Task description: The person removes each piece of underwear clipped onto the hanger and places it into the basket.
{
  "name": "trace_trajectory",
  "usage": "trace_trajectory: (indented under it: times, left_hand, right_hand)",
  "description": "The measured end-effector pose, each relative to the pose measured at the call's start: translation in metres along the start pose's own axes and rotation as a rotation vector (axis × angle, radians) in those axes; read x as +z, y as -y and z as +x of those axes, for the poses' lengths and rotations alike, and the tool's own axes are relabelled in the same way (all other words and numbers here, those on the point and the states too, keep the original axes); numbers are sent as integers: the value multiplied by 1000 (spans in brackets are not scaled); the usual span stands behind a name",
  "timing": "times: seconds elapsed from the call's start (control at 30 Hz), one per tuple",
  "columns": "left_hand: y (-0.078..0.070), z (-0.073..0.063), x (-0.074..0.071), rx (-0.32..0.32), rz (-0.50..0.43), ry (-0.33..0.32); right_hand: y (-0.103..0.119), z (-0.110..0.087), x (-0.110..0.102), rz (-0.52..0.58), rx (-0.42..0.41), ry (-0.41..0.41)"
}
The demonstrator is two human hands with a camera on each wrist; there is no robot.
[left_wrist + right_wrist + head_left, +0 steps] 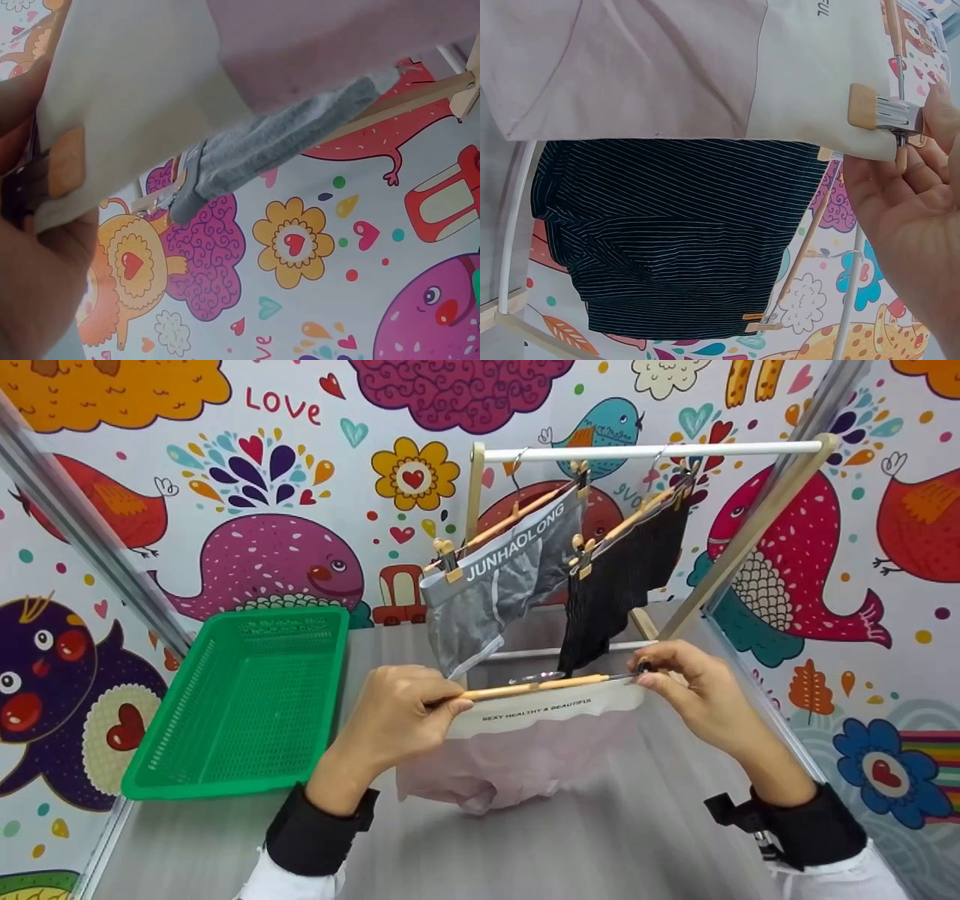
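Pink underpants (517, 757) with a cream waistband (817, 82) hang from a wooden clip hanger (536, 688) held level before me. My left hand (401, 705) grips the hanger's left end, where a clip (64, 165) bites the waistband. At the other end my right hand (694, 686) pinches a metal clip with a wooden pad (864, 106), which sits over the waistband's corner. Behind them, grey underpants (495, 585) and black underpants (630, 577) hang from a rack; the right wrist view shows fine pale stripes on the black pair.
The drying rack (652, 451) has white rails and wooden legs, and stands at the back of the grey table (622, 832). A green plastic basket (232, 787) lies to the left. Cartoon-printed walls enclose the table, with metal frame posts (82, 525) at the sides.
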State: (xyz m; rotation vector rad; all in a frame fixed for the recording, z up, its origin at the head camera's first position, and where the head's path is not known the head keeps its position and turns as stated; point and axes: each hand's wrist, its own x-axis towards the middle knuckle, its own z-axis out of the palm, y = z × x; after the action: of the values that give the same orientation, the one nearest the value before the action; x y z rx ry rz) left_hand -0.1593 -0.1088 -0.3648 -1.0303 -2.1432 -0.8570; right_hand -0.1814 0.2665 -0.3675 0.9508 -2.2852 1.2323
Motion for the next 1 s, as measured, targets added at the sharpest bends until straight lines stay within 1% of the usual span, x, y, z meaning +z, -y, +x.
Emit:
trace_trajectory:
  times: [0.13, 0.23, 0.47, 0.6, 0.67, 0.77, 0.9, 1.0]
  left_hand:
    - [0, 1, 1, 10, -7, -3]
    - [0, 2, 1, 15, -4, -9]
    - [-2, 2, 3, 3, 2, 1]
    - [-3, 2, 3, -10, -3, 11]
    - [-4, 2, 2, -15, -5, 16]
    - [-4, 2, 2, -15, -5, 21]
    - [-5, 3, 2, -5, 3, 17]
    - [-7, 3, 3, -4, 0, 15]
  right_hand:
    - [0, 0, -1, 13, -31, -4]
    - [1, 0, -2, 19, -34, -5]
    - [2, -1, -3, 23, 13, -5]
    - [4, -2, -4, -20, 43, 11]
    - [5, -1, -5, -40, 40, 23]
    - [8, 1, -5, -44, 14, 32]
    - [12, 6, -6, -18, -48, 41]
    - [15, 8, -6, -22, -89, 57]
